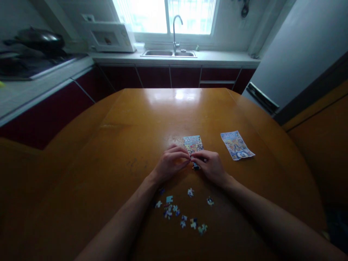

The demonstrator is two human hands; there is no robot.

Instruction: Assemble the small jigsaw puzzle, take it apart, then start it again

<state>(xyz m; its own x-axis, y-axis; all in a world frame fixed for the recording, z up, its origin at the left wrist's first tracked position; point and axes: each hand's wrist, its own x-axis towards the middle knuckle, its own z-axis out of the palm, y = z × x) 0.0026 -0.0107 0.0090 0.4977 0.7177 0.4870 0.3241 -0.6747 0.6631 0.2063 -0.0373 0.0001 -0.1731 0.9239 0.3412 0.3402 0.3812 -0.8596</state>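
Forearms [127, 214], hands [172, 162] at knobbly jigsaw [193, 143], glossy wooden table [136, 121]

A partly assembled jigsaw puzzle [192, 142], with loose pieces [175, 209] and a printed sheet [236, 144] laid out on the bench [130, 127].
The small, many-coloured puzzle is laid flat, with pale blue lettering across its top; its lower part is partly hidden by the left hand [174, 159] and right hand [212, 166], whose fingertips are brought together over it. The interlocking pieces, mostly pale blue, white and dark, are scattered nearer the camera, some clustered. The creased sheet, similarly coloured, is set at a slant to the puzzle's right.
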